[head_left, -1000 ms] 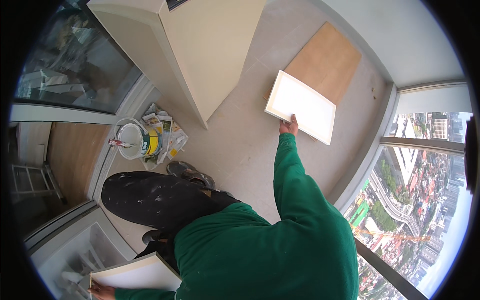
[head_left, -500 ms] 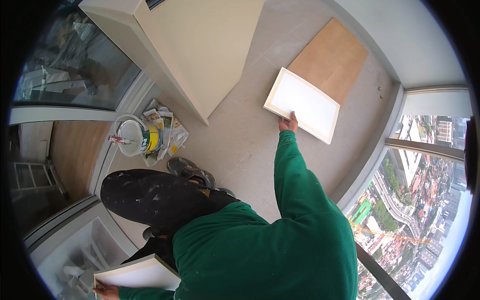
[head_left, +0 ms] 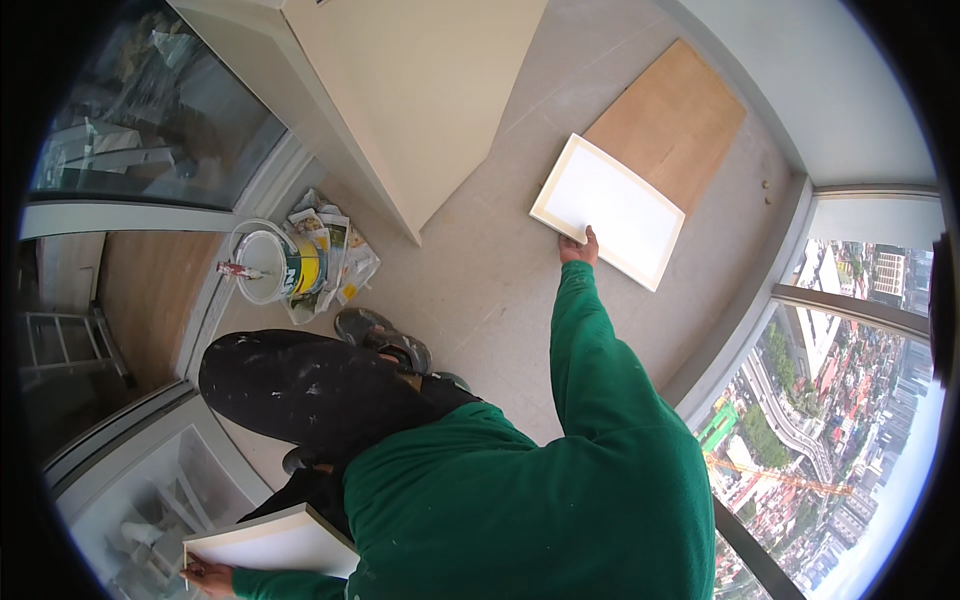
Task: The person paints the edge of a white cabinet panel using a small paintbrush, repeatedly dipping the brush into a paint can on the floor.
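Note:
In front of me, my right hand (head_left: 579, 247) grips a flat rectangular white panel (head_left: 622, 205) with a cream raised border by its near edge, thumb on top of the face. The panel overlaps the near end of a bare brown board (head_left: 672, 118) on the floor; whether it touches the board I cannot tell. Low at the left, my left hand (head_left: 209, 578) is closed on the outer edge of a second white panel (head_left: 285, 540) with a similar cream border. My body hides part of that second panel.
A paint bucket (head_left: 305, 270) with a brush (head_left: 240, 271) across its rim stands on newspapers (head_left: 350, 262) at the left. A tall beige panel (head_left: 420, 110) rises behind it. Glass doors flank the left, a low sill (head_left: 735, 300) and window the right. My shoes (head_left: 385, 340) are mid-floor.
The view has shifted slightly, so the floor board and the bucket sit a little differently in it. Both hands keep their holds on the panels.

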A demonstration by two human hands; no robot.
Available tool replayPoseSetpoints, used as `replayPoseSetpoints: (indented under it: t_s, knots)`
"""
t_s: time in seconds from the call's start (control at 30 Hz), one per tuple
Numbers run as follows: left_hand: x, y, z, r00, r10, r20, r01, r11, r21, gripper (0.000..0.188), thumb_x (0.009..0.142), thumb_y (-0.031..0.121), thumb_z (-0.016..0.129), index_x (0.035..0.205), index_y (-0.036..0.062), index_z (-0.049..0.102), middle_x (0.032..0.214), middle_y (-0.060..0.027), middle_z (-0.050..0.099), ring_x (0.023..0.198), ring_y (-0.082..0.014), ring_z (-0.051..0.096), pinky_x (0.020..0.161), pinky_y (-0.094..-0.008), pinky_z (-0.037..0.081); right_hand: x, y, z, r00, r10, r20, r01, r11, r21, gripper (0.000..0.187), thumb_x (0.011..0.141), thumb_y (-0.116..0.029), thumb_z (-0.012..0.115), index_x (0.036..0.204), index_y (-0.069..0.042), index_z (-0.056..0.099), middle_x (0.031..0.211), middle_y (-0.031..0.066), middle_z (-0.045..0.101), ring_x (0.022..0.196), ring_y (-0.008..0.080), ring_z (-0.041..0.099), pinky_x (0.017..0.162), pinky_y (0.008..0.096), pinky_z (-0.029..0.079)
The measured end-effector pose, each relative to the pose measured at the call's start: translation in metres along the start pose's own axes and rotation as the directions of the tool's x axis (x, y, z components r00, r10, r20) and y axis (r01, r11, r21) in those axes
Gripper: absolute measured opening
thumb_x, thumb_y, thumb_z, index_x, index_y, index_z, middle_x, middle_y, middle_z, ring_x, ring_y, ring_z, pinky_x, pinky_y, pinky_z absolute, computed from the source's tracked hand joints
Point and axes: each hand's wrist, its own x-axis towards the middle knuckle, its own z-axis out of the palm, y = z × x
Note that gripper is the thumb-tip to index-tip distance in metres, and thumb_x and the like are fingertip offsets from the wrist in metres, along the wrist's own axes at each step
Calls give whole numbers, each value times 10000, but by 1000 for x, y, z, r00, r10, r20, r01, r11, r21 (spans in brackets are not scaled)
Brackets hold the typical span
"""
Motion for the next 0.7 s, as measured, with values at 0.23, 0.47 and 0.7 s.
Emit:
replayPoseSetpoints:
  t_s: [0.23, 0.47, 0.7]
  knots:
    - [-8, 0, 17, 1000, -5, -28, 4, 1000, -25, 317, 1005, 145, 663, 760, -53, 631, 717, -67, 500, 771, -221, 564, 1040, -583, 565, -9, -9, 0, 999, 45, 19, -43, 997, -57, 538, 937, -316, 692, 1385, -69, 524, 1454, 120, 553, 1367, 303, 498, 1179, 517, 333]
    - [2, 4, 3, 999, -31, 41, 34, 997, -62, 307, 1000, 124, 668, 755, -58, 626, 726, -72, 503, 766, -223, 552, 1039, -596, 564, -36, -20, 8, 984, 157, -86, -165, 982, -91, 763, 934, -311, 671, 1562, -88, 299, 1583, 129, 415, 1465, 320, 402, 1234, 532, 211]
    - [-6, 13, -15, 999, -48, 19, 49, 997, -51, 304, 1023, 138, 643, 818, -87, 654, 737, -75, 531, 770, -214, 565, 1056, -578, 556, -62, -11, 20, 973, 132, -191, -156, 981, -113, 889, 954, -282, 649, 1630, -113, 97, 1640, 149, 322, 1505, 342, 349, 1219, 547, 258]
